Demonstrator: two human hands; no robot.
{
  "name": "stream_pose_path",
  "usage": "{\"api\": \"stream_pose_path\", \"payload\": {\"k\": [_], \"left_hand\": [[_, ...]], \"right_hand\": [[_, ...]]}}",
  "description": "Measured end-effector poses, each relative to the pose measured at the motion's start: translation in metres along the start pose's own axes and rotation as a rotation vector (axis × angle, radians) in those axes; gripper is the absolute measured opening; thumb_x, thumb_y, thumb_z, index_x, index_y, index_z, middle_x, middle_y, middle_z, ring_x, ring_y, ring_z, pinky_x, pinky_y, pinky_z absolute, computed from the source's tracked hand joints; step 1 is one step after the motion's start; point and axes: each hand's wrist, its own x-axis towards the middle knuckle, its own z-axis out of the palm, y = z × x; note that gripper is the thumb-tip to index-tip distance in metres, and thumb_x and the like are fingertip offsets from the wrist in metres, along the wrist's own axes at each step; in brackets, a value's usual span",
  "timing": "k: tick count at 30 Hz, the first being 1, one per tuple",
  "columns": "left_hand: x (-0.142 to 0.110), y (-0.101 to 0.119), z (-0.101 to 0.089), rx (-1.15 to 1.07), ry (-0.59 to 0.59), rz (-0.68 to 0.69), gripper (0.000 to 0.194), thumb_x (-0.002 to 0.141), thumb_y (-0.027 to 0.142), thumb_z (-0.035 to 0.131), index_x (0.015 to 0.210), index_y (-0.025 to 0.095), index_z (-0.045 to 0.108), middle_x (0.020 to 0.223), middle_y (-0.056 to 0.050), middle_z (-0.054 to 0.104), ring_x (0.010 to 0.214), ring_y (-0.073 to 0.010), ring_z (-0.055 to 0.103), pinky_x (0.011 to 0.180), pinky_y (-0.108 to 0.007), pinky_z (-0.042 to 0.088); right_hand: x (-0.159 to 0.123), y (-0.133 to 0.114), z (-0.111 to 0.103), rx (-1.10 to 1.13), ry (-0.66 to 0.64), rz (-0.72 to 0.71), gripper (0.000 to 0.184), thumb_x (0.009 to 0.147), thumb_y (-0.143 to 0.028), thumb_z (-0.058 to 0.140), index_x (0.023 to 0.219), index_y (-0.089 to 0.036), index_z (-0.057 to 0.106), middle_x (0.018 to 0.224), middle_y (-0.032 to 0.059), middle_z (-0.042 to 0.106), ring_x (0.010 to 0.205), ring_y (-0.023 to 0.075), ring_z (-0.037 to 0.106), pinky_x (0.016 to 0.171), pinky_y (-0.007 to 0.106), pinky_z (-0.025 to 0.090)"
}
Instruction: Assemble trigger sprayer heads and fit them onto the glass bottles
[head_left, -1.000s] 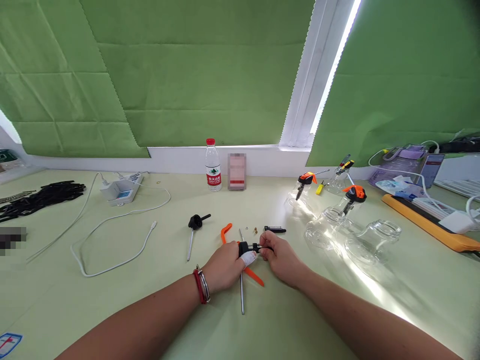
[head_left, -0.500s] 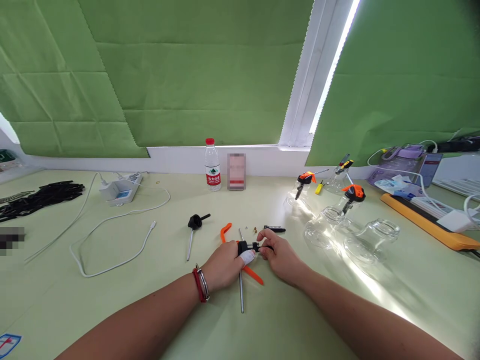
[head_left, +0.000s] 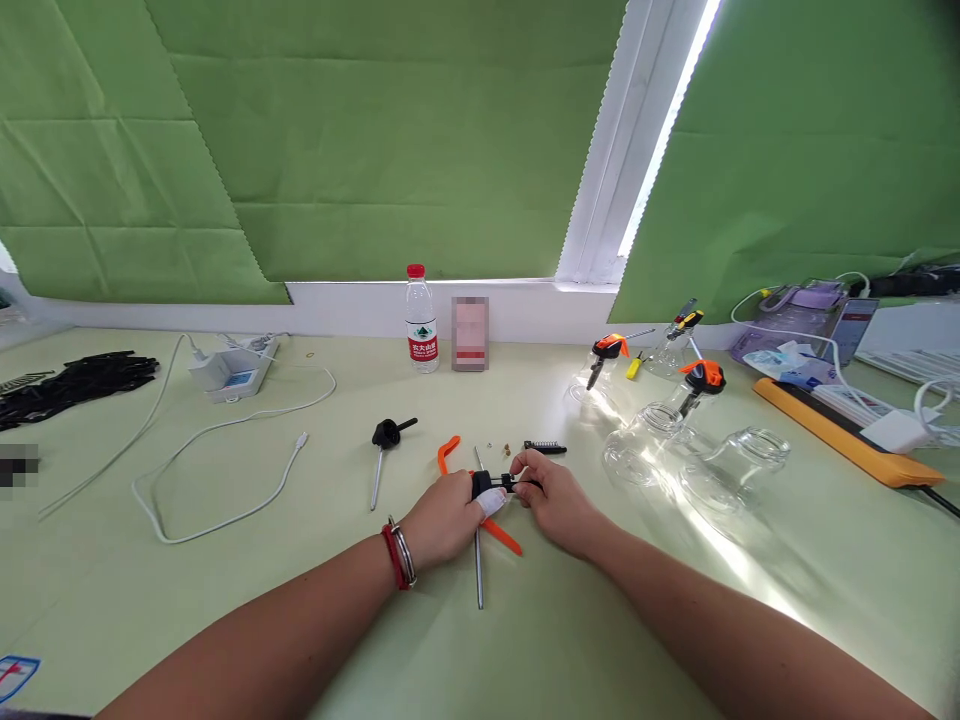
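My left hand (head_left: 448,515), with a white wrap on the thumb, is closed around a black plastic fitting (head_left: 481,484) just above the table. A thin rod-like part runs from the fitting toward my right hand (head_left: 553,500). The right thumb and fingers pinch a small black piece (head_left: 507,482) at that end; its exact shape is partly hidden. Below the left hand lie a metal tube (head_left: 480,580) and an orange lever (head_left: 504,538). A curved orange piece (head_left: 445,453) shows beyond the knuckles. Tiny brass-coloured parts (head_left: 506,449) and a black piece with a spring (head_left: 545,447) lie behind my right hand.
Left of my hands lies a black cap with a metal tube (head_left: 386,434). A white cable (head_left: 225,425) runs from a power strip (head_left: 240,372). Behind stands a water bottle (head_left: 422,325). Glass bottles (head_left: 742,465) and an orange-edged case (head_left: 840,435) are at right.
The camera view has tilted slightly, so the table things sit a little higher in the picture. Both hands keep the same hold on the black fitting and small piece.
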Motion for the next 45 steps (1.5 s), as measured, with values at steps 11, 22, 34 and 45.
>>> {"api": "stream_pose_path", "payload": {"k": [11,22,34,45], "left_hand": [[0.001,-0.0005,-0.001,-0.016,0.005,-0.002,0.041,0.082,0.057,0.04,0.064,0.021,0.04,0.061,0.002,0.045,0.056,-0.0154,0.043,0.052,-0.029,0.031],[0.0013,-0.0025,-0.0007,-0.043,-0.004,0.012,0.04,0.083,0.056,0.039,0.066,0.021,0.041,0.061,0.002,0.043,0.055,-0.0142,0.04,0.051,-0.029,0.029],[0.0001,0.0025,-0.0026,-0.032,-0.002,-0.03,0.039,0.081,0.055,0.041,0.063,0.02,0.038,0.06,0.003,0.042,0.055,-0.0137,0.039,0.05,-0.029,0.03],[0.0022,-0.0025,-0.0011,-0.006,0.001,0.014,0.037,0.082,0.054,0.041,0.064,0.021,0.04,0.06,0.002,0.045,0.055,-0.015,0.043,0.05,-0.028,0.03]], "right_hand": [[0.0001,0.0005,0.0007,-0.007,0.017,0.014,0.012,0.079,-0.02,0.044,0.091,-0.024,0.047,0.065,-0.0044,0.05,0.058,0.0141,0.044,0.062,0.028,0.037],[-0.0007,-0.0015,0.0003,-0.014,0.031,0.024,0.01,0.079,-0.021,0.045,0.088,-0.023,0.048,0.071,-0.0027,0.053,0.062,0.0146,0.046,0.064,0.029,0.038],[-0.0016,-0.0027,0.0009,-0.017,0.035,0.03,0.015,0.08,-0.022,0.045,0.094,-0.024,0.049,0.073,-0.0021,0.055,0.064,0.0153,0.047,0.065,0.03,0.039],[-0.0005,-0.0022,0.0023,-0.073,0.041,0.032,0.019,0.079,-0.02,0.045,0.094,-0.023,0.056,0.075,-0.0003,0.058,0.066,0.016,0.051,0.066,0.03,0.04]]}}
